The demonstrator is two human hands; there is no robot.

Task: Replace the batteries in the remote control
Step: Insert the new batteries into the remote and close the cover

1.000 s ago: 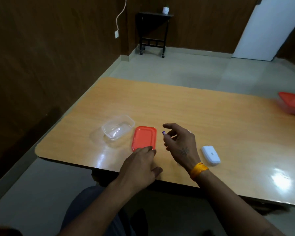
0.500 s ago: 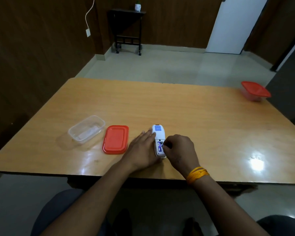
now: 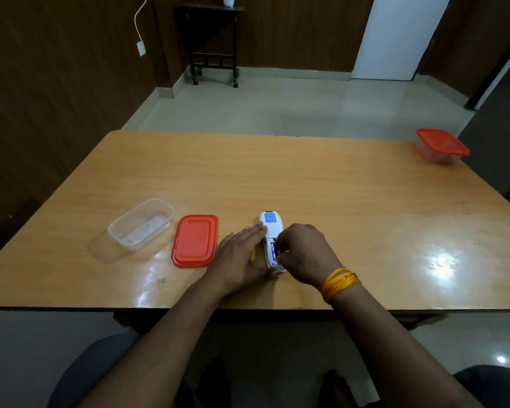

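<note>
A white remote control (image 3: 270, 221) lies face down on the wooden table (image 3: 321, 184), near the front edge. Its battery bay is uncovered and a blue battery (image 3: 273, 249) shows inside. My left hand (image 3: 238, 257) lies flat against the remote's left side, with the thumb at its near end, holding it still. My right hand (image 3: 304, 254) is over the bay from the right, its fingertips pinched on the battery. The rest of the bay is hidden under my fingers. No battery cover is visible.
An empty clear plastic container (image 3: 142, 223) and its red lid (image 3: 195, 240) lie left of my hands. A second container with a red lid on (image 3: 440, 145) stands at the far right corner. A dark side table (image 3: 212, 39) stands by the far wall.
A second ago my right hand was raised with a small item pinched and the remote lay to its right. Now the remote sits between my hands, with the right fingers in its bay.
</note>
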